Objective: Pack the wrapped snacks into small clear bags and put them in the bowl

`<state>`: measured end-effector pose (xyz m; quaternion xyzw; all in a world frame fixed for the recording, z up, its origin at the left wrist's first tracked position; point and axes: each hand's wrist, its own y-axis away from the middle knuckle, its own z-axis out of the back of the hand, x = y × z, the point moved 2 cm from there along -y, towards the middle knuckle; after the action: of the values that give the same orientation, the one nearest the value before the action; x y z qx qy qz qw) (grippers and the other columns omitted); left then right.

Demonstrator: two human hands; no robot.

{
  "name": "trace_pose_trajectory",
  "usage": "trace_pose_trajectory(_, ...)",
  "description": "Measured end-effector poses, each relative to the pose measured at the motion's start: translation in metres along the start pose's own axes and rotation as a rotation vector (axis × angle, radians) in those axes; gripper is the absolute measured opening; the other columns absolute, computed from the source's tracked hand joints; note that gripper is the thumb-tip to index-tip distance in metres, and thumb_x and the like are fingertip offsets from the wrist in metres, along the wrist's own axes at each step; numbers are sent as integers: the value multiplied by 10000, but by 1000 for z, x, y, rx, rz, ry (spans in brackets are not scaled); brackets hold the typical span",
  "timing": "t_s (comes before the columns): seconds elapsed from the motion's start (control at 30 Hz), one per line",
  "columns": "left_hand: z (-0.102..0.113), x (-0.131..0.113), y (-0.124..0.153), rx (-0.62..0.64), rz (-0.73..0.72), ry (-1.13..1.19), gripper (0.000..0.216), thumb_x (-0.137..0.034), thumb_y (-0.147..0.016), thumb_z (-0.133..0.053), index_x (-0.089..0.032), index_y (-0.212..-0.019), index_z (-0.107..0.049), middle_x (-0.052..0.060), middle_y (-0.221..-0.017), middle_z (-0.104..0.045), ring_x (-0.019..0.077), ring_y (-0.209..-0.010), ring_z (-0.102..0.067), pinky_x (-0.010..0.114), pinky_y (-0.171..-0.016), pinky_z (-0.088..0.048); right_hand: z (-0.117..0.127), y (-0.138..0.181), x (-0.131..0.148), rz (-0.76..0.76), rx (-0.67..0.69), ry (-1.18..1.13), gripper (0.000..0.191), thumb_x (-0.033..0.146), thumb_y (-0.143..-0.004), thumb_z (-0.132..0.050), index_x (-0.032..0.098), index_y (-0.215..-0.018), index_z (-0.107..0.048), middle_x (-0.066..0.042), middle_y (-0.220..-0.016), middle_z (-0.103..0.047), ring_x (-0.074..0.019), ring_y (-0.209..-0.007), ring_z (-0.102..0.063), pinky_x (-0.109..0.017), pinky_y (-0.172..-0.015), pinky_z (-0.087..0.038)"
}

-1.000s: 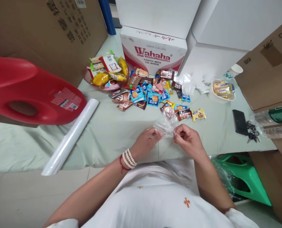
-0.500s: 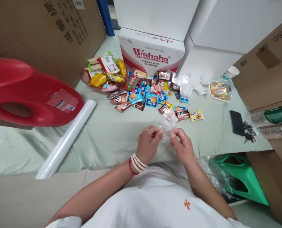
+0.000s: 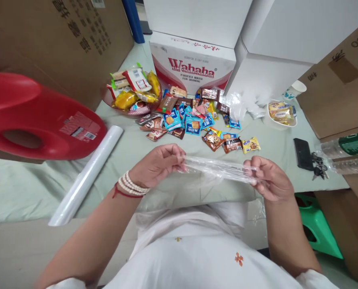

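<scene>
A thin sheet of clear plastic film is stretched sideways between my two hands, above the front part of the table. My left hand has its fingers pinched on one end. At the other end, my right hand grips the film with curled fingers. Beyond the film lies a spread of wrapped snacks, among them a blue packet, a brown packet and a small yellow packet. Neither hand touches these packets.
A bowl piled with snacks stands at the back left, a white bowl of snacks at the right. On the left are a red jug and a white roll. A phone, keys and bottles lie right.
My hands have moved apart, the left one leftward and the right one rightward. The film, bunched up between them before, is now drawn out into a long stretched strip.
</scene>
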<state>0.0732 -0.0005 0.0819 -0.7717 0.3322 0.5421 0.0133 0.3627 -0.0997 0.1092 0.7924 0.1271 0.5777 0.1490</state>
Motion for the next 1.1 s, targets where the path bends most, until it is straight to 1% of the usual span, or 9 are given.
trace_pose_trajectory(0.13,3,15,-9,-239,-39,298,331,-378,-683,-851,-216,-847,-614,33,-967,-719,183,-861,-693,372,-810,-600,-19,-24,-19,8,-51,-153,273,282,-589,-849,208,-646,-593,-22,-784,-633,-96,-574,-528,-194,-454,-474)
trace_pose_trajectory(0.27,1,56,-6,-501,100,306,445,-606,-759,-738,-181,-776,-605,39,-815,-690,169,-795,-674,271,-664,-543,-37,-42,-39,38,-88,-212,269,234,-613,-815,201,-648,-550,-12,-841,-644,-94,-664,-577,-190,-564,-521)
trace_pose_trajectory(0.4,-11,71,-4,-338,270,183,712,-844,-729,-612,-147,-855,-689,69,-844,-717,146,-665,-642,243,-561,-469,-41,-46,-47,1,-66,-187,280,241,-621,-824,196,-653,-550,-13,-841,-657,-104,-690,-605,-205,-601,-535)
trace_pose_trajectory(0.53,-26,67,-16,-173,303,83,629,-782,-657,-750,-168,-741,-645,8,-670,-640,111,-539,-541,240,-512,-384,-39,-45,-46,-3,-50,-158,279,238,-605,-825,192,-643,-552,-28,-906,-712,-94,-649,-612,-203,-575,-525)
trace_pose_trajectory(0.63,-30,67,-26,-233,127,32,463,-578,-664,-840,-186,-682,-592,-39,-614,-570,100,-563,-518,230,-540,-386,-31,-47,-42,13,-21,-111,265,259,-630,-829,197,-648,-572,-39,-923,-730,-101,-635,-612,-210,-546,-514)
trace_pose_trajectory(0.73,-30,72,-28,-321,51,81,414,-538,-678,-826,-198,-762,-606,-25,-729,-636,114,-666,-600,234,-626,-464,-15,-51,-38,40,-76,-56,307,323,-640,-869,201,-671,-589,-40,-935,-721,-112,-653,-615,-228,-557,-533)
trace_pose_trajectory(0.83,-33,77,-27,-338,25,144,479,-603,-664,-823,-201,-844,-635,4,-836,-692,150,-733,-667,269,-681,-523,-1,-51,-42,167,-308,-11,392,409,-629,-915,224,-819,-626,-12,-982,-690,-116,-709,-628,-250,-622,-568)
trace_pose_trajectory(0.93,-38,80,-26,-403,-62,47,510,-676,-767,-719,-201,-947,-672,48,-953,-729,181,-761,-689,316,-728,-558,-7,-43,-56,262,-506,78,422,546,-724,-856,244,-894,-615,37,-797,-613,-89,-586,-526,-203,-493,-461)
trace_pose_trajectory(1.1,-49,84,-20,-472,-242,-350,478,-629,-930,-565,-228,-1142,-715,79,-1000,-761,242,-871,-702,365,-840,-554,-53,-50,-77,79,-317,112,537,747,-805,-675,214,-809,-608,21,-673,-559,-90,-490,-414,-224,-403,-290)
